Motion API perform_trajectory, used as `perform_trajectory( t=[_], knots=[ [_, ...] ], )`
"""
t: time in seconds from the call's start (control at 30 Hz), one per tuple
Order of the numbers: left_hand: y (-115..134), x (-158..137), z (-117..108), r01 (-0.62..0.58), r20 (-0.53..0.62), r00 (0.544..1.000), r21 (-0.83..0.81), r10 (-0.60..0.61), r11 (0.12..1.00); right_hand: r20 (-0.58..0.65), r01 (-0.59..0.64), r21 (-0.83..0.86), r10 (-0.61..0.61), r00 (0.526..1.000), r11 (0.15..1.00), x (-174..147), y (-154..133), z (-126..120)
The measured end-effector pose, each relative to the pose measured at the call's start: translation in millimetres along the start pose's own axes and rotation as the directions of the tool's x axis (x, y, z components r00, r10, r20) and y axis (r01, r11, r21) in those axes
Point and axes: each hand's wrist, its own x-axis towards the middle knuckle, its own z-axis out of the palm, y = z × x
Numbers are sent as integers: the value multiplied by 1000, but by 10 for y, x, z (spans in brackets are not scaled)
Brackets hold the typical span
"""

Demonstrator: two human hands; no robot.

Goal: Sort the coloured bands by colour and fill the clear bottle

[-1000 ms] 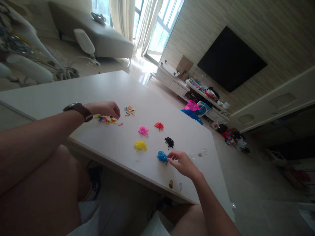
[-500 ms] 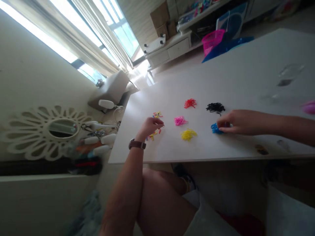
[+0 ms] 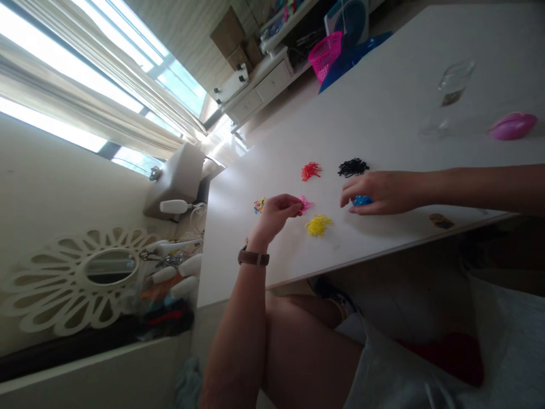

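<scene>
My left hand [image 3: 280, 215], with a brown watch strap on the wrist, reaches to the pink pile of small rubber bands [image 3: 305, 204]. Its thumb and fingers are pinched together at the pile's left edge; what is between them is too small to make out. Over the blue rubber bands [image 3: 362, 200] hovers my right hand [image 3: 372, 192], thumb and fingers apart, partly covering that pile. Nearby lie piles of yellow [image 3: 319, 225], red [image 3: 311, 171] and black rubber bands [image 3: 353, 167]. A mixed-colour pile [image 3: 259, 205] sits left of my left hand, partly hidden by it.
On the right of the white table [image 3: 383, 125] are a clear jar [image 3: 456, 82] and a pink oval object [image 3: 513, 126]. A small dark and tan item [image 3: 441, 221] lies near the front edge. Beyond the table stands a pink basket [image 3: 326, 55].
My left hand has moved right, from the mixed pile to the pink one. My right hand has spread its fingers, which were closed at the blue pile. The camera view has turned.
</scene>
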Motion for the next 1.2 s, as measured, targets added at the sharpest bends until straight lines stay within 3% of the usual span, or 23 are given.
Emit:
perform_trajectory(
  t=[0.23, 0.47, 0.7, 0.9, 1.2],
  knots=[
    [79, 108, 298, -44, 125, 990, -205, 71, 978, -61, 57, 126, -50, 997, 990, 66, -199, -10],
    [170, 233, 433, -58, 137, 985, -340, 110, 939, -129, -84, 280, 125, 984, 956, 183, -310, -204],
    [258, 394, 535, -73, 86, 989, -416, 120, 907, -257, -50, 414, 170, 951, 909, 265, -134, -347],
    [246, 361, 701, -67, 81, 991, -406, 109, 911, -216, -139, 488, 273, 937, 862, 225, 57, -348],
    [213, 484, 821, -90, 108, 984, -373, 140, 923, -237, -152, 494, 301, 924, 856, 184, 238, -286]
  ],
)
